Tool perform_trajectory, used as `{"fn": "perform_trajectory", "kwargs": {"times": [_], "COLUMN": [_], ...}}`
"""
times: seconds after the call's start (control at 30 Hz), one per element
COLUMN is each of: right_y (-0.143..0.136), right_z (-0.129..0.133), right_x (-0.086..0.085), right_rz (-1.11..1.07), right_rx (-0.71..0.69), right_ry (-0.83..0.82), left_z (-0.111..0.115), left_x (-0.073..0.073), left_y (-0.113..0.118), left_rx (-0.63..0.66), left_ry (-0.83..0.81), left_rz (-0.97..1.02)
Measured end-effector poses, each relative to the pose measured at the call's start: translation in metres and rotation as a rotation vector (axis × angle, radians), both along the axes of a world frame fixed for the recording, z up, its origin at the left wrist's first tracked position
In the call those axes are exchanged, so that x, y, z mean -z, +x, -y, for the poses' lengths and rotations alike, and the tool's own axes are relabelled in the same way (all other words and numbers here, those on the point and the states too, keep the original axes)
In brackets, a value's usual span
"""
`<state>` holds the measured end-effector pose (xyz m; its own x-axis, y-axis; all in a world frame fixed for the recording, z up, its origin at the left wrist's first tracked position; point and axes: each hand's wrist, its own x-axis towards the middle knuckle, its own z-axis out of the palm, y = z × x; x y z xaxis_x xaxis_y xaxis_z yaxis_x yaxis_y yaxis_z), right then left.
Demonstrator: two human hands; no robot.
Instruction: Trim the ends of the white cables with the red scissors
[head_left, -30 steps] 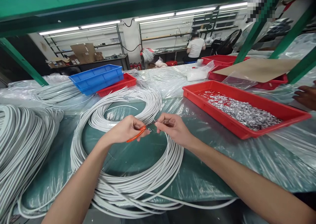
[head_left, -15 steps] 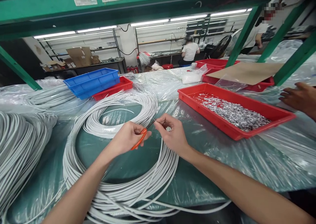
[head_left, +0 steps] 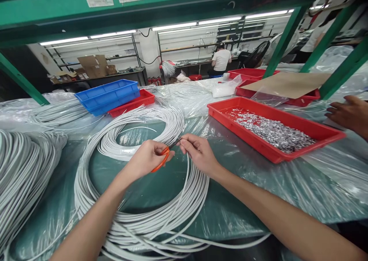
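The left hand (head_left: 148,159) gripped orange-handled scissors (head_left: 161,162) while the right hand (head_left: 198,153) pinched a white cable (head_left: 186,176) end above the coil on the surface (head_left: 161,184), best held taut and steady close to the blades.

Bright, even light falls from the fluorescent tubes (head_left: 195,24) overhead, glaring off the plastic sheeting (head_left: 330,169) (wrinkles gleam white), with wide-angle bending and softness toward the edges.

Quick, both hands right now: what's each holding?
Left hand: closed on the orange-handled cutters.
Right hand: pinching the white cable end at the cutter tip.
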<state>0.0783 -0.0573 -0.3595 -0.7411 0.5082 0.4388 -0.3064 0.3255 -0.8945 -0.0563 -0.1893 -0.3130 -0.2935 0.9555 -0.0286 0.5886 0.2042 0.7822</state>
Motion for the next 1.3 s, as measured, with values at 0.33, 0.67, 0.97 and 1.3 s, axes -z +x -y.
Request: {"fn": "perform_trajectory", "kwargs": {"times": [0.33,0.67,0.97,1.3], "right_y": [0.002,0.003,0.006,0.008], "right_z": [-0.009,-0.006,0.012,0.020], "right_x": [-0.006,-0.010,-0.010,-0.006], "right_rz": [0.108,0.055,-0.058,-0.056], "right_rx": [-0.465,-0.291,0.022,0.314], "right_ry": [-0.469,-0.280,-0.097,0.252], "left_z": [0.001,0.003,0.002,-0.003], "left_x": [-0.005,-0.006,-0.009,0.000], "left_y": [0.000,-0.001,0.004,0.001], "left_rx": [0.071,0.081,0.058,0.063], "left_ry": [0.042,0.001,-0.035,-0.107], "left_rz": [-0.087,0.062,0.130,0.209]}}
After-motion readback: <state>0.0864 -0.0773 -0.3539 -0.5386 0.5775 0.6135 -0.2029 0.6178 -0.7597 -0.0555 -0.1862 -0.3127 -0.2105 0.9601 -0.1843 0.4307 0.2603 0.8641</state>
